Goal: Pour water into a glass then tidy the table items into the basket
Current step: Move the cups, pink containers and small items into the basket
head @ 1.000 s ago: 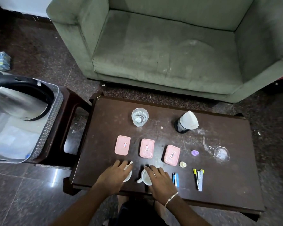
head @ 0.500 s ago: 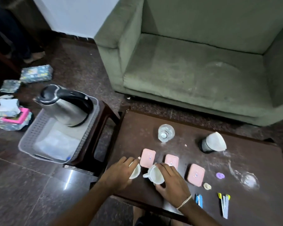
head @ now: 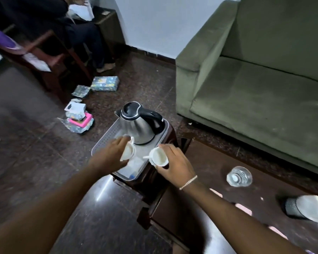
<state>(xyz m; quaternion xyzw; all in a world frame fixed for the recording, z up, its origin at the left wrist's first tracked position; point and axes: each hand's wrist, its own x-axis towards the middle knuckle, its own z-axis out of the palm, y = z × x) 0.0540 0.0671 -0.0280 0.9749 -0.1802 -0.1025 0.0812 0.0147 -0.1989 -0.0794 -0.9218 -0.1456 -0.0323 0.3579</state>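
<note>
A grey perforated basket [head: 106, 136] sits on a dark stool and holds a steel kettle [head: 139, 125] with a black lid and handle. My left hand [head: 108, 154] grips a small white cup [head: 128, 150] over the basket's near half. My right hand [head: 174, 162] holds a second white cup [head: 159, 156], tilted, above the basket's right rim. A glass of water [head: 239, 176] stands on the dark table [head: 206, 162] to the right. Pink boxes [head: 243, 208] lie partly hidden behind my right forearm.
A black-and-white conical object [head: 305, 209] lies on the table's right side. A green sofa [head: 255, 85] stands behind the table. Packets and small boxes [head: 77, 116] are scattered on the floor at left. A seated person [head: 77, 30] and wooden chair are at far left.
Both hands lifted the two white cups off the table and carried them left to the basket. The view swung left with them.
</note>
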